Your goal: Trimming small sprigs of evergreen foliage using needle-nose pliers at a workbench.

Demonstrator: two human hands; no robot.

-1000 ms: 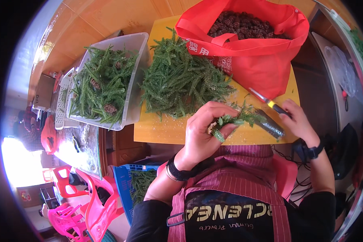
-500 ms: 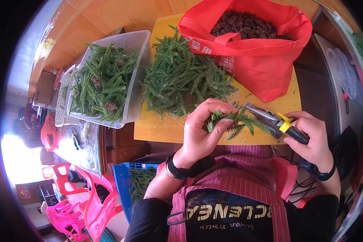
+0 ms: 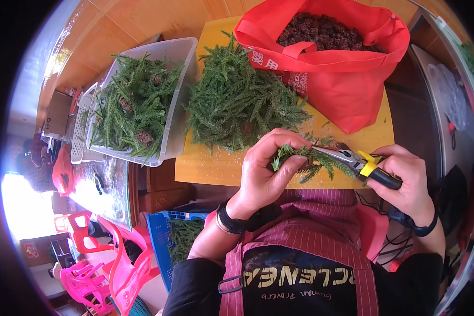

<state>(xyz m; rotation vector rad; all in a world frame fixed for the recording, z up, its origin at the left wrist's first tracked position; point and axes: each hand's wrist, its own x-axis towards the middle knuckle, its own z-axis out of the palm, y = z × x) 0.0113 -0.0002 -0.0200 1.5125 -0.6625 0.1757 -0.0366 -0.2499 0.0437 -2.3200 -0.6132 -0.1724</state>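
Observation:
My left hand pinches a green artificial pine sprig between thumb and fingers, above the near edge of the yellow table. Something brown shows by the thumb, too covered to make out. My right hand is wrapped round the yellow and black handles of a pair of long-nosed pliers. The plier jaws point left, and their tips reach a thin dark stem or wire by my left fingertips. Whether the jaws grip it I cannot tell. Beyond my left hand lies a large heap of pine sprigs.
A red bag full of pine cones stands at the back right. Left of the heap, a clear plastic bin holds sprigs with cones. Below the table's left side is a blue crate with more greenery; pink plastic chairs stand further left.
The pliers have moved left and their tips now reach the stem by my left fingertips. My left hand and the sprig have barely shifted.

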